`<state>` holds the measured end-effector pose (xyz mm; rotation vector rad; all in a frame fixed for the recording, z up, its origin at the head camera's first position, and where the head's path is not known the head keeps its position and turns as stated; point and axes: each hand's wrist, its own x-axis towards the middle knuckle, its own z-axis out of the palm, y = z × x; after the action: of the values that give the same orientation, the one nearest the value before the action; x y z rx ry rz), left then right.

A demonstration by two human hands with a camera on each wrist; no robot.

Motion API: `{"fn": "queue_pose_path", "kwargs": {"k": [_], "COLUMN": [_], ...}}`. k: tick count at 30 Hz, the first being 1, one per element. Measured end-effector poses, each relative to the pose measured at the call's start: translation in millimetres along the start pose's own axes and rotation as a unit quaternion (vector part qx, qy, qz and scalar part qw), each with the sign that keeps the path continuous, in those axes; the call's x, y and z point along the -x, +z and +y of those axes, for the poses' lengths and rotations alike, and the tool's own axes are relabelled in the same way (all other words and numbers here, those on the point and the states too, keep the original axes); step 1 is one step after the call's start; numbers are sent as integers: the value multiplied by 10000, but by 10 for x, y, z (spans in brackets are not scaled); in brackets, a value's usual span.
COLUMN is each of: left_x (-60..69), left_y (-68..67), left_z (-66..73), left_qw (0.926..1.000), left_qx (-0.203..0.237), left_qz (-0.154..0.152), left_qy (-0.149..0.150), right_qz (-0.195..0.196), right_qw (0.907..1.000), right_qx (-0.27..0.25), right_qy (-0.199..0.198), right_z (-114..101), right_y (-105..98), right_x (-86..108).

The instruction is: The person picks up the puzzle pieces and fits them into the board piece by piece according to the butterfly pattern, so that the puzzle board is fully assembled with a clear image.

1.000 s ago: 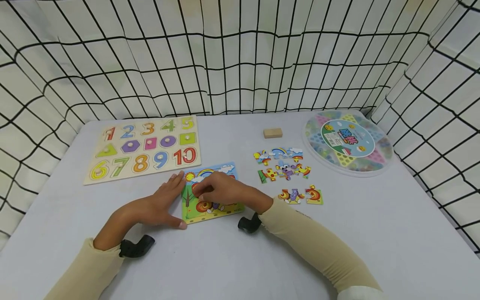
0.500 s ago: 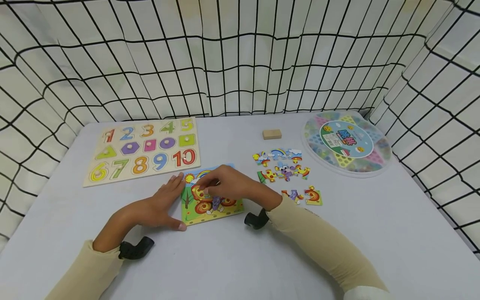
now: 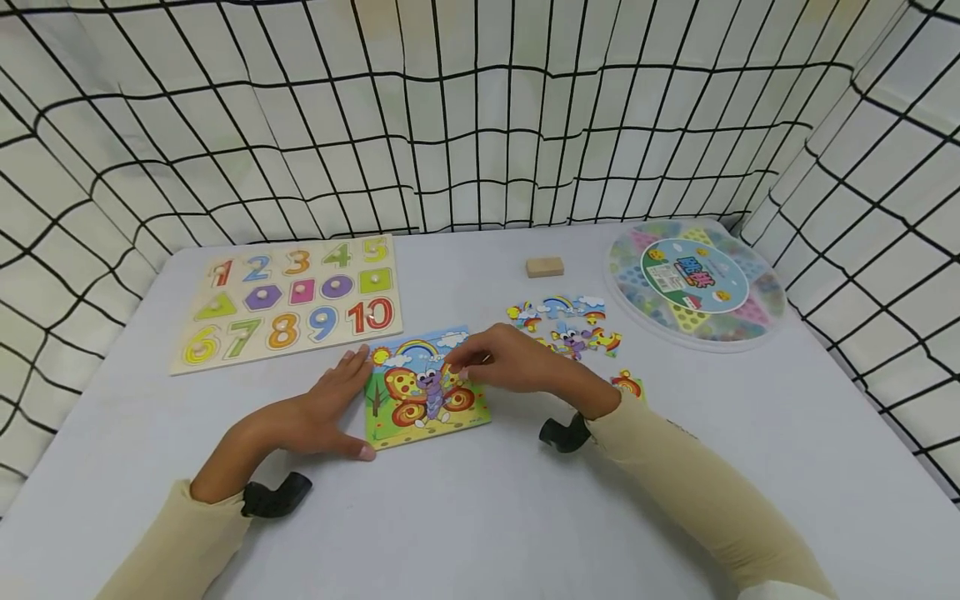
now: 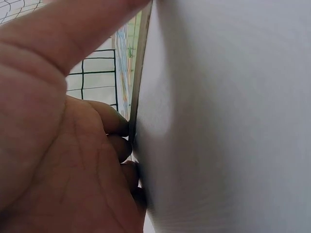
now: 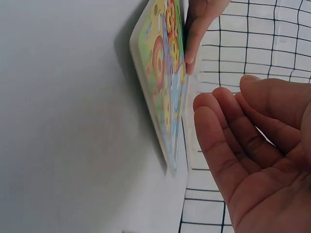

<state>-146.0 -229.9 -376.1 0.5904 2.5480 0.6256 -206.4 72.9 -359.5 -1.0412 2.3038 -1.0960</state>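
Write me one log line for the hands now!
left hand: rests along left edge of colourful square butterfly board | right hand: over board's right side, holds nothing | loose colourful flat puzzle pieces: right of board

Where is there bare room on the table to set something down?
Bare table shows in front of the butterfly board, between left sleeve and right sleeve; between the number board and the wooden block; and between the right sleeve and the round case. Crowded: the butterfly board, where the left hand and right hand are, and the loose pieces.

Butterfly brd (image 3: 420, 412): smooth print; blk (image 3: 544, 267): matt wd; rnd case (image 3: 697, 279): plstc.
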Motion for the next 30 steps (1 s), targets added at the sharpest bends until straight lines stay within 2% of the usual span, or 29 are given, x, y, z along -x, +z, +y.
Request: {"fn": "queue_pose_path", "kwargs": {"k": [7,16,23,30], "left_x": [2,-21,-23,-2], "left_y": [2,15,17,16], "left_z": [3,11,16,10], "left_qw": [10000,10000,9999,9999], "left_qx": [-14,-54,-105,-122], "left_qz": [-20,-18,-43,-9], "left_qy": [-51,-49,-46,-48], "right_qz": [273,540,657,669], "right_qw": [9996,9981,9976,9966], "right_qx": [-41,-64,27,44], "right_qy": [37,300,234,473], "right_z": [52,156,215,350], "right_y": [-149,-291,-362,-444], "right_x": [241,490,671,905]}}
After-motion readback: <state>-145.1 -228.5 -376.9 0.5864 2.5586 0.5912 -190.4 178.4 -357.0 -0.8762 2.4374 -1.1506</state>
